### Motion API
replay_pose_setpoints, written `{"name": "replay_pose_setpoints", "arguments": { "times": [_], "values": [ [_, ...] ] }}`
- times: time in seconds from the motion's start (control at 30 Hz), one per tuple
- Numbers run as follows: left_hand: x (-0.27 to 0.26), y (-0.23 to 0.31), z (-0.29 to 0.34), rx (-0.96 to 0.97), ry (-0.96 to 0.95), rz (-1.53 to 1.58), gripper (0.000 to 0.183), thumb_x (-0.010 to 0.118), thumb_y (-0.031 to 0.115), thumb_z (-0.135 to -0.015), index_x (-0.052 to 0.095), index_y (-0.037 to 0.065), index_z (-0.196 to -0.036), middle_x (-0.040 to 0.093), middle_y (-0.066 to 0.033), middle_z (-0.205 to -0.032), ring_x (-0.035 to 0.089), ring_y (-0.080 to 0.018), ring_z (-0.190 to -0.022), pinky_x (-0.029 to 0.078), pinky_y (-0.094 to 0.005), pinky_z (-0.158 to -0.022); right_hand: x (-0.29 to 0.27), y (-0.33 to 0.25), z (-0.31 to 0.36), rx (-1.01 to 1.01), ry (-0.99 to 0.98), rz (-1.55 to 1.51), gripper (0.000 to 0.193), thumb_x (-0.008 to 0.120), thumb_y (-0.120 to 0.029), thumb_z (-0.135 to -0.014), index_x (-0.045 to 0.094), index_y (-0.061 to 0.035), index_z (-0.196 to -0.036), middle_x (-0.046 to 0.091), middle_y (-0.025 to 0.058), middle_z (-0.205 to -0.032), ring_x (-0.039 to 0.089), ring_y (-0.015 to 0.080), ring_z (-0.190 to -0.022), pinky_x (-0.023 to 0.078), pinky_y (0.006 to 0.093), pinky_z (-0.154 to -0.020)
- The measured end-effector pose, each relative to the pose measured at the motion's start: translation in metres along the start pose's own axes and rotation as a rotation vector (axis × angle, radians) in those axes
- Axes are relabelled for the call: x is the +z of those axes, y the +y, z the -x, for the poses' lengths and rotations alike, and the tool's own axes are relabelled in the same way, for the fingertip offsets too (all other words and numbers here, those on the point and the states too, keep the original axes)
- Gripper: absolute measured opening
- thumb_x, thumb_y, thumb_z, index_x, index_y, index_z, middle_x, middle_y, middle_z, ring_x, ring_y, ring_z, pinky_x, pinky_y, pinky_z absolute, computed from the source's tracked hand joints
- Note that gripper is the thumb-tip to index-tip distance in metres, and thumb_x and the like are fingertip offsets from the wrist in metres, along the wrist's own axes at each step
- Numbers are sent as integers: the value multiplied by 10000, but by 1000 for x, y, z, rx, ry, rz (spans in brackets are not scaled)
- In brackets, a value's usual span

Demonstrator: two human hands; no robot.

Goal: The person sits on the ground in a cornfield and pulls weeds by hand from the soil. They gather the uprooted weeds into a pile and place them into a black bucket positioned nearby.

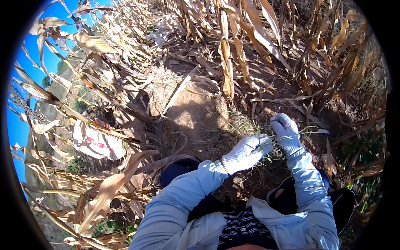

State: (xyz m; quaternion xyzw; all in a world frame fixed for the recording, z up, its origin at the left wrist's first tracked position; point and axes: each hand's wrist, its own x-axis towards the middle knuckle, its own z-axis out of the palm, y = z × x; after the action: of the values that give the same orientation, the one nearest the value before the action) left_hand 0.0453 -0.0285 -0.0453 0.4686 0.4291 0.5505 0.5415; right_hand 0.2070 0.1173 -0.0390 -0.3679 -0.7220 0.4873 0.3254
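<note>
Two forearms in pale blue sleeves [171, 212] angled forward, the gloved left hand [248, 153] slanting rightward and the gloved right hand [285, 131] just beside it, slightly farther ahead. Both had their fingers curled closed on thin green grass strands [275, 155], which stuck out between and just right of them.

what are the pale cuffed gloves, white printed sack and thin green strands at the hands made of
Pale cuffed gloves: matte, probably knitted cotton or blend; the cuffs look ribbed. White printed sack: perhaps woven plastic, possibly cloth; bright, loosely creased. Thin green strands: plant matter, probably grass; narrow, bending blades, finish unclear.
</note>
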Motion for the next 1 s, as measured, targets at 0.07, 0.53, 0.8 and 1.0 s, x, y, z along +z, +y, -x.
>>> {"name": "replay_pose_setpoints", "arguments": {
  "times": [0.07, 0.53, 0.8, 1.0],
  "values": [
    [-3, -5, 0, 21, -33, -83, 170, 586, 60, -1077, 663, -19, -1206, 709, -137, -1176, 710, -259, -1112, 600, -375, -1056, -1, -12, -1, 138, -6, -76, 118, 626, -70, -963, 709, -24, -1033, 689, 31, -824, 627, 94, -674, 509, 275, -609],
    [26, 35, 18, 67, -373, -110, 182, 690, 74, -1018, 723, 2, -1182, 740, -89, -1047, 722, -178, -959, 592, -303, -873, -40, 26, -20, 105, 140, 315, 186, 681, -149, -950, 744, -58, -1100, 769, 135, -932, 737, 240, -864, 558, 378, -789],
    [-15, 42, 1, 29, 289, -156, 199, 712, 113, -1033, 784, 25, -1196, 732, -12, -1114, 667, -105, -1034, 531, -269, -925, -26, 12, -14, 26, 110, 131, 247, 782, -132, -946, 742, 1, -1150, 763, 94, -1081, 690, 164, -945, 554, 318, -863],
    [-36, 45, -6, -39, 383, -486, 207, 704, 163, -1044, 760, 26, -1188, 745, -18, -1000, 639, -90, -906, 533, -282, -808, -18, -23, -7, -379, 172, 124, 255, 728, -61, -927, 709, -18, -1178, 738, 94, -1079, 668, 163, -922, 550, 321, -832]
  ]
}}
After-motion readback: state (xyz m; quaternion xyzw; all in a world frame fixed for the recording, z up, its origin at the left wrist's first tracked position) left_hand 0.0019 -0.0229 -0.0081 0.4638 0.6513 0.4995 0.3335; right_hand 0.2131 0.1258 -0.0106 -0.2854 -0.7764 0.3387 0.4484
